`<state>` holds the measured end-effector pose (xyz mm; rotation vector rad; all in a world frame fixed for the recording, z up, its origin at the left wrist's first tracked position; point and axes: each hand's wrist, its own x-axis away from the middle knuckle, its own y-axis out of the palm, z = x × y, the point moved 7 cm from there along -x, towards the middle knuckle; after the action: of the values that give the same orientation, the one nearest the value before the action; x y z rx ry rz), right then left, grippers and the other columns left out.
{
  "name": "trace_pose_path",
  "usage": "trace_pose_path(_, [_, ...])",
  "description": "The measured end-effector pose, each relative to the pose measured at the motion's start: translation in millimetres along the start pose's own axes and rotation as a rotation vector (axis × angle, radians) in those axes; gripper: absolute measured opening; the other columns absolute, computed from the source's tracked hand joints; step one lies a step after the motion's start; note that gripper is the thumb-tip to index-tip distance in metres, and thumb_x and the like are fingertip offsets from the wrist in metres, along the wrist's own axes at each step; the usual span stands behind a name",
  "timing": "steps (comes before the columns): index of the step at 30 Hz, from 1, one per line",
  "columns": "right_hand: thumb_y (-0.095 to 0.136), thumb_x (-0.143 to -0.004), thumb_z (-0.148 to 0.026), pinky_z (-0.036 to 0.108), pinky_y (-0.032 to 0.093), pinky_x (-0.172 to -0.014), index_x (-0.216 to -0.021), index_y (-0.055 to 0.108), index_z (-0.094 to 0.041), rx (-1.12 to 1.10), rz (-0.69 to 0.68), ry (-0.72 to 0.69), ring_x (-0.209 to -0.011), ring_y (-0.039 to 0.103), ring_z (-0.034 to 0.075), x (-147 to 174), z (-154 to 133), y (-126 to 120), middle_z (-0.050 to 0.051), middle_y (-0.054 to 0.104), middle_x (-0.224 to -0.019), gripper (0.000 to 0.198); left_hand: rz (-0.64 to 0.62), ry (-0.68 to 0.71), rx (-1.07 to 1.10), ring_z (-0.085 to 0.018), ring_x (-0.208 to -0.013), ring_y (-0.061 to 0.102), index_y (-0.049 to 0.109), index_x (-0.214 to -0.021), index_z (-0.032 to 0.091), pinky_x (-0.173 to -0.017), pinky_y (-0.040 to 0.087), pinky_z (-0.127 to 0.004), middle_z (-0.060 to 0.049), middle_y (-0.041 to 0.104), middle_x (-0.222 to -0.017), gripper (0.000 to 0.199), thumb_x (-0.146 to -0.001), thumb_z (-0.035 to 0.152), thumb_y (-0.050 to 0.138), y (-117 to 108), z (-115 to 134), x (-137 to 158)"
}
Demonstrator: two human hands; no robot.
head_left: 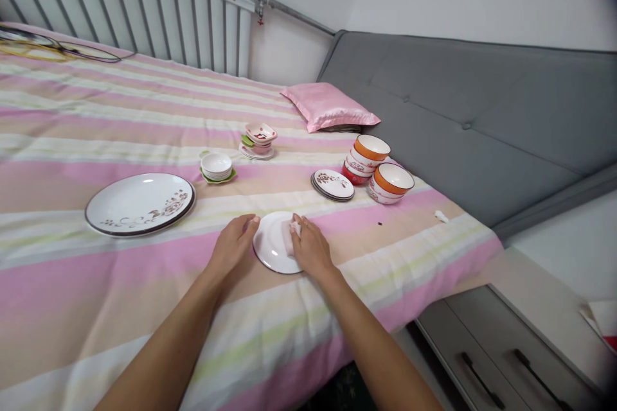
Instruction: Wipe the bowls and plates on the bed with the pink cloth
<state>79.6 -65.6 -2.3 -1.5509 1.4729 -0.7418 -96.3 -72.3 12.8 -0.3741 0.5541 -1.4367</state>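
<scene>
A round white plate (274, 241) with a thin dark rim lies on the striped bedspread in front of me. My left hand (234, 244) grips its left edge, thumb along the rim and fingers partly hidden. On the plate's right side, my right hand (311, 245) presses a crumpled white tissue or thin cloth (288, 237) against the surface, fingers bent over it. Large oval plates (139, 202) with a brown flower pattern are stacked to the left. Beyond my right hand sits a stack of small dark-rimmed plates (333, 184).
Bowls with orange bands (394, 178) stand stacked at the right. Small white dishes (216, 165) and patterned dishes (260, 133) sit farther back. A pink pillow (332, 106) lies by the grey headboard (463, 109). Cables (58, 50) lie far left; a drawer cabinet (491, 347) stands beside the bed.
</scene>
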Motion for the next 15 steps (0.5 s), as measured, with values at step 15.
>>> trace_pose_path(15, [0.028, -0.095, -0.047, 0.058, 0.013, -0.108, -0.135, 0.043, -0.037, -0.167, -0.122, -0.062, -0.14, 0.016, 0.03, -2.8, -21.2, 2.1, 0.002, 0.027, -0.15, 0.044, -0.019, -0.061, 0.031, -0.029, -0.111, 0.054, 0.055, -0.121, 0.011, -0.096, 0.039, -0.041, -0.016, 0.057, -0.125, 0.064, -0.079, 0.059, 0.043, 5.5, -12.3, -2.6])
